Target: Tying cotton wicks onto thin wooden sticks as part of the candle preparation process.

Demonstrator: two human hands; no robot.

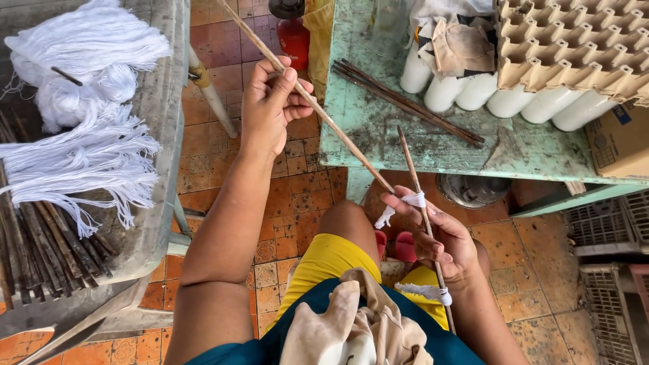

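1. Right hand [443,240], nearest the body, is closed around a thin stick [424,223] with white thread [414,200] knotted near its upper part and again at its lower end; this stick runs steeply up toward the green table [378,128].
2. Left hand [270,101], farther out, pinches a longer stick [318,108].
3. The longer stick slants from above the left hand down to the thread, its low tip all but meeting the right hand's fingers.
4. Spare sticks [405,101] lie on the table, beyond both hands.

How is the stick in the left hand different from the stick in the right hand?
The left hand's stick is bare; the right hand's stick has white string tied on in two places. The left hand's stick looks longer and slants across, while the right hand's stick stands steeper. Both are thin and brown.
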